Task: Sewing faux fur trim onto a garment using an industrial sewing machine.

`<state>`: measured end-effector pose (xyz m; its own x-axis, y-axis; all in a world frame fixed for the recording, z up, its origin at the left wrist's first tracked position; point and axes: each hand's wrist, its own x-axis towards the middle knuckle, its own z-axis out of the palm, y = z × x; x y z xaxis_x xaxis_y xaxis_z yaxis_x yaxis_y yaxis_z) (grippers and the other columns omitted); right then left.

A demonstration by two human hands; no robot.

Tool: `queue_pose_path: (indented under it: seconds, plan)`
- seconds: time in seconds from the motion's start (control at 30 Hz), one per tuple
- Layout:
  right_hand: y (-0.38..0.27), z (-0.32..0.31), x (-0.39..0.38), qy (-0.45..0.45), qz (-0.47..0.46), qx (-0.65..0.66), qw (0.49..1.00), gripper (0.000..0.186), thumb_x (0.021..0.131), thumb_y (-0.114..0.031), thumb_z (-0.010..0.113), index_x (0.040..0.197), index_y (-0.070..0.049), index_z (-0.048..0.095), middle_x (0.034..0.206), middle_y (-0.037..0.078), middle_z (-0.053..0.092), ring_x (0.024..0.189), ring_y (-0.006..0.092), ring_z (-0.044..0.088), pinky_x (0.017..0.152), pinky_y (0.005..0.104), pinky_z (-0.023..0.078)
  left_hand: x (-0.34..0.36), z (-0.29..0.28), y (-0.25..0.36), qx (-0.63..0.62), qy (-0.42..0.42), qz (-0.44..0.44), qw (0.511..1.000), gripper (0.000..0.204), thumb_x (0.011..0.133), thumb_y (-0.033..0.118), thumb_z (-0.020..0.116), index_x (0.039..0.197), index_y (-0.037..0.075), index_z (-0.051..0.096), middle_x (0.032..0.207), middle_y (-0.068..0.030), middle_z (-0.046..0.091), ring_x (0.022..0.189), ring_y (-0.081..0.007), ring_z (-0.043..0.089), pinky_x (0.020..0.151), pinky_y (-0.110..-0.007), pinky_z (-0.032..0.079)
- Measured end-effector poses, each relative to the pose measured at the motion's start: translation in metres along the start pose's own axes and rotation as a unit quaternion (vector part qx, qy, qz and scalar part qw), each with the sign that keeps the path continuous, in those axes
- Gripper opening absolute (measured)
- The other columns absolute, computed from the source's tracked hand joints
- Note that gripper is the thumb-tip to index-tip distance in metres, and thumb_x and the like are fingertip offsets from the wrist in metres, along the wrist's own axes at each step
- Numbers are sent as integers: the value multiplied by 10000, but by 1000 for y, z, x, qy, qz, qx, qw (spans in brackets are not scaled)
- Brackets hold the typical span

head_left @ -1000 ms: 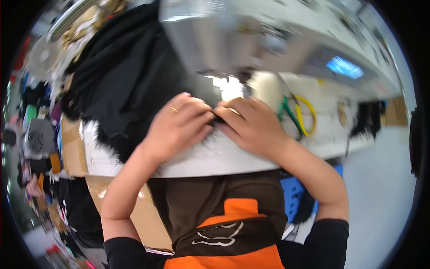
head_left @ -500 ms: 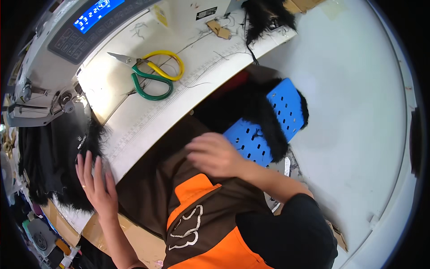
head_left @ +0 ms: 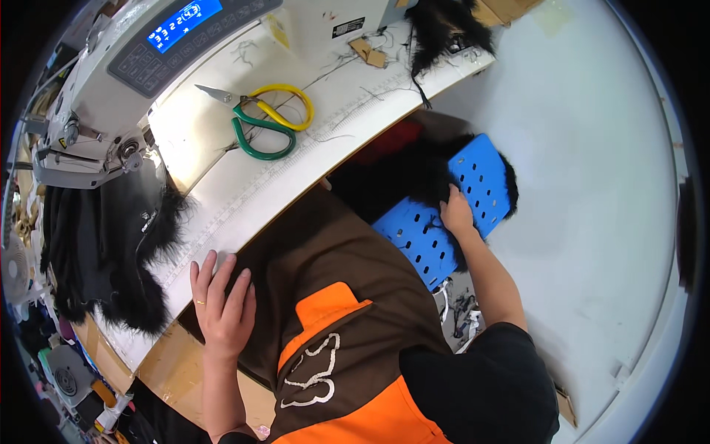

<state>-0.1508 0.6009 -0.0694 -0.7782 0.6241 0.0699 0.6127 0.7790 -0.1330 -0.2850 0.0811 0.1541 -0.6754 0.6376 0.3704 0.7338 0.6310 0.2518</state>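
My left hand (head_left: 222, 303) rests open on the front edge of the white sewing table (head_left: 214, 237), fingers slightly apart. My right hand (head_left: 457, 211) reaches below the tabletop and grips black fur (head_left: 425, 166) lying against a blue perforated plastic piece (head_left: 481, 185); its fingertips are partly hidden in the fur. Black fabric with a fur trim (head_left: 103, 251) lies by the sewing machine (head_left: 89, 152) at the left. Scissors with yellow and green handles (head_left: 270, 144) lie on the tabletop. My brown and orange apron (head_left: 347, 348) fills the lower middle.
The machine's blue display (head_left: 185, 22) is at the top. Black fur scraps (head_left: 444, 37) and small cardboard bits (head_left: 366, 52) lie at the table's far right. Cardboard (head_left: 155, 385) stands below the table at the left, beside a cluttered area. A pale surface (head_left: 584, 222) spans the right.
My view has turned rightward. Both hands left the fabric under the machine: my left went to the table edge, my right moved down and right onto the fur under the table.
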Motion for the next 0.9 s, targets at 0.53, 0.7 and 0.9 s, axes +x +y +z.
queue_pose_path:
  seconds: [0.53, 0.7, 0.9]
  plan:
    - [17, -63, 39, 56, -4, 137, 989, 422, 1123, -362, 582, 1157, 43, 698, 1069, 322, 711, 1029, 505, 681, 894, 510, 532, 2, -6, 8, -17, 17, 7, 1000, 356, 813, 3, 832, 1161, 54, 773, 1359, -137, 715, 1356, -409, 626, 1206, -656, 396]
    - [5, -115, 44, -14, 12, 208, 978, 479, 1139, -374, 565, 1138, 79, 720, 1044, 298, 746, 946, 446, 697, 877, 453, 545, 6, -7, 13, -66, 28, 26, 997, 339, 823, 63, 849, 1149, 48, 757, 1345, -127, 716, 1349, -371, 639, 1214, -610, 413]
    - [-54, -174, 50, -221, -80, -69, 970, 515, 948, -364, 771, 1205, 79, 716, 1201, 345, 712, 1177, 525, 650, 1003, 552, 518, 22, 0, 23, -119, 63, 59, 989, 363, 816, 37, 858, 1165, 50, 759, 1313, -126, 728, 1308, -387, 663, 1148, -592, 490]
